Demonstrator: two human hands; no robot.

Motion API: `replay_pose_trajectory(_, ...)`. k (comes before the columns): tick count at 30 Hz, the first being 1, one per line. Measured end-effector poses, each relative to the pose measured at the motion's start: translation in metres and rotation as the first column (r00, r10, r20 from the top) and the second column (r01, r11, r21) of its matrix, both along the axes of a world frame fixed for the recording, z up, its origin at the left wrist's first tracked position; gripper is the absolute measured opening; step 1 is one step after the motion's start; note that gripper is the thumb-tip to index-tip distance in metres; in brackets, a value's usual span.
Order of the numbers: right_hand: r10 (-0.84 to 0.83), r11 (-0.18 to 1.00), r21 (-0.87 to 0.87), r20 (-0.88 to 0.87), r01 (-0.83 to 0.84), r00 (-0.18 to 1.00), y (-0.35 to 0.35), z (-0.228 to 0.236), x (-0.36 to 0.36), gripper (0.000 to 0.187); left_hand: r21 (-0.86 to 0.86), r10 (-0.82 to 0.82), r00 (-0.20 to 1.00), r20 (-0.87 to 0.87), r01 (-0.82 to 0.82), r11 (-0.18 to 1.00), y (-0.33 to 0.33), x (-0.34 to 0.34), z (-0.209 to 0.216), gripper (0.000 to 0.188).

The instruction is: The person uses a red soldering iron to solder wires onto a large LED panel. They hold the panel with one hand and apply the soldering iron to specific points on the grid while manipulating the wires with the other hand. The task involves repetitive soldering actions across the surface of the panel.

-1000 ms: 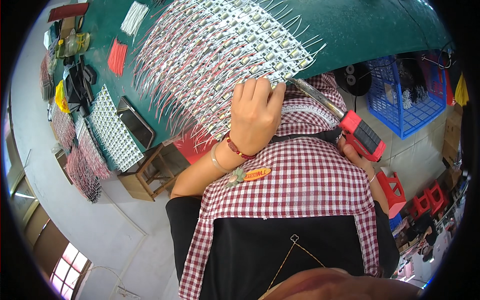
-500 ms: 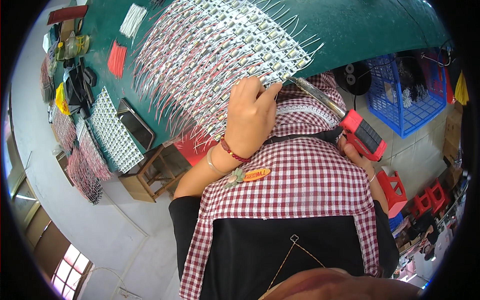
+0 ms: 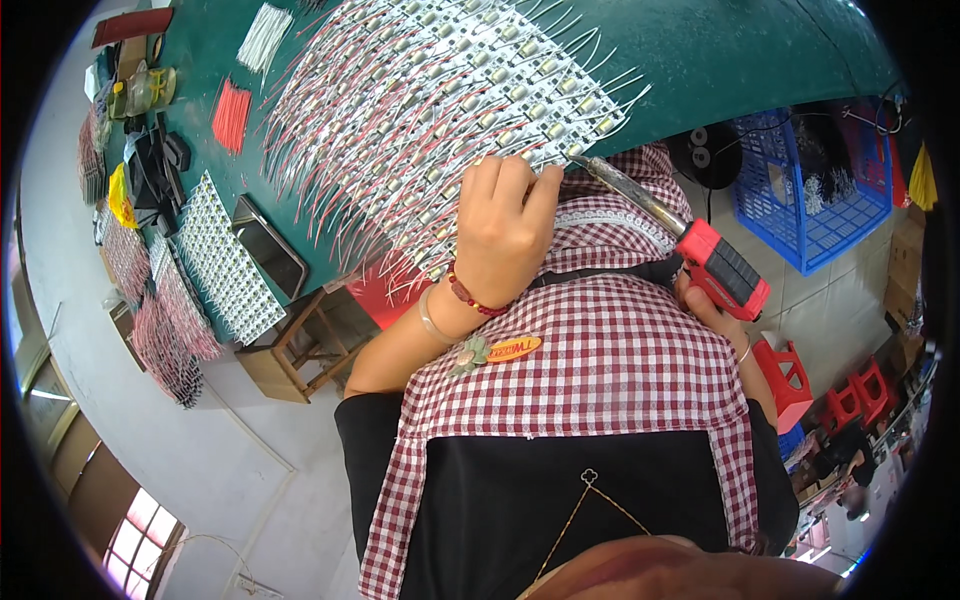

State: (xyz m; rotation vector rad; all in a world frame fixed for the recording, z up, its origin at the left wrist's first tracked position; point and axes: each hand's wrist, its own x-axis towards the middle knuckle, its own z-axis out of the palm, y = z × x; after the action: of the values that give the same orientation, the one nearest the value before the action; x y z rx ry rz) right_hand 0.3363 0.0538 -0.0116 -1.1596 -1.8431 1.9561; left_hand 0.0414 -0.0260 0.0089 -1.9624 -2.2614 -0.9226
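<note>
A large panel of small circuit boards (image 3: 520, 75) lies at the front of the table, with rows of pale square parts and many red and white wires sticking out. Over its near edge, my left hand (image 3: 508, 230) has its fingers bent and pinched together. What they hold, if anything, is hidden beneath them. My right hand (image 3: 708, 308) is wrapped around the handle of a red and black soldering iron (image 3: 722, 270). The iron's metal barrel slants left, and its tip is at the panel's near right corner, close to my left fingers.
On the green table (image 3: 720, 60) lie white wires (image 3: 264, 38), red wires (image 3: 231, 117), a phone (image 3: 270, 247) and another board panel (image 3: 228, 265). Wired panels (image 3: 165, 345) hang off the left edge. At right are a blue crate (image 3: 800, 215) and red stools (image 3: 783, 383).
My left hand has turned and shifted very slightly, its fingers still at the panel's near edge. The soldering iron has moved a touch to the left. Otherwise the panel looks the same.
</note>
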Motion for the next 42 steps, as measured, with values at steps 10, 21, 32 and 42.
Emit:
replay_pose_trajectory(10, 0.001, 0.999, 0.037, 0.001, -0.001, 1.000, -0.001, 0.001, -0.002, 0.019, -0.020, -0.075, 0.997, -0.003, 0.075, 0.997, 0.002, -0.001, 0.002, 0.019)
replay_pose_trajectory(21, 0.051, 0.981, 0.183, 0.033, -0.057, 0.998, 0.001, 0.005, -0.005, 0.017, -0.050, -0.097, 0.995, 0.033, 0.099, 0.994, 0.006, -0.007, 0.006, 0.022)
replay_pose_trajectory(32, -0.020, 1.000, -0.011, 0.006, 0.020, 1.000, 0.002, 0.011, -0.002, 0.020, -0.081, -0.105, 0.994, 0.019, 0.107, 0.991, 0.007, -0.005, 0.010, 0.022)
replay_pose_trajectory(42, -0.207, 0.974, -0.158, -0.303, 0.165, 0.930, 0.006, 0.017, -0.026, 0.036, -0.232, -0.031, 1.000, -0.001, 0.030, 0.972, -0.006, -0.010, 0.022, 0.031)
